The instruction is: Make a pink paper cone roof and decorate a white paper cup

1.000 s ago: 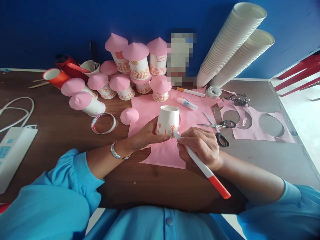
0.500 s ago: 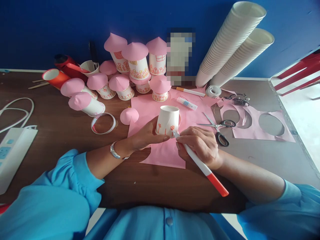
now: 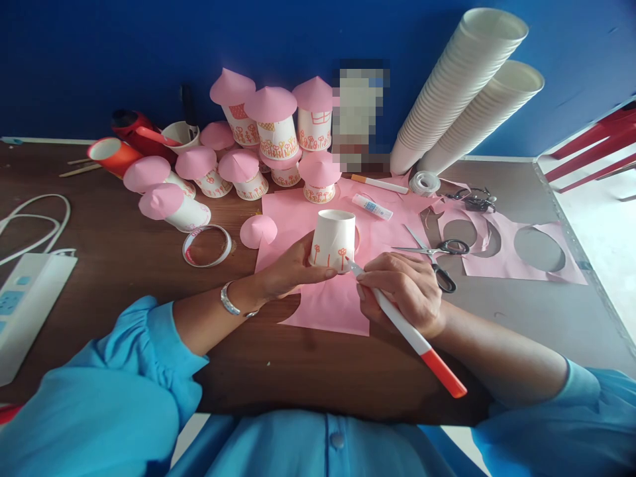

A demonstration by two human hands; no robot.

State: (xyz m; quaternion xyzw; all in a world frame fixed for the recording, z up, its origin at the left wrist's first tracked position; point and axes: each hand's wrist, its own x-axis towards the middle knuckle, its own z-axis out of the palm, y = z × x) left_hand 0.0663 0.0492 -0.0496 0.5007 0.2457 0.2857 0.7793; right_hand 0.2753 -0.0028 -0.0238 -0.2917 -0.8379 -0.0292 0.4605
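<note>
My left hand (image 3: pixel 292 270) grips a white paper cup (image 3: pixel 334 233) by its lower left side, wide opening up. Red flower and stem drawings run along the cup's lower part. In my right hand (image 3: pixel 403 291) is a white marker with a red end (image 3: pixel 405 326), its tip at the cup's lower right beside a drawn flower. Under the cup lies pink paper (image 3: pixel 332 308). A small pink paper cone (image 3: pixel 258 231) rests to the left, near a white ring (image 3: pixel 207 246).
Behind stand several cups with pink cone roofs (image 3: pixel 271 106). Two tall cup stacks (image 3: pixel 462 86) lean at the back right. Black-handled scissors (image 3: pixel 444 250), a glue stick (image 3: pixel 372 207) and an orange-capped marker (image 3: pixel 379 183) lie right of centre. A power strip (image 3: pixel 34 311) is far left.
My right hand and the marker have moved slightly right, the tip now just off the flower's right side. The view has shifted a little. My left hand still holds the cup.
</note>
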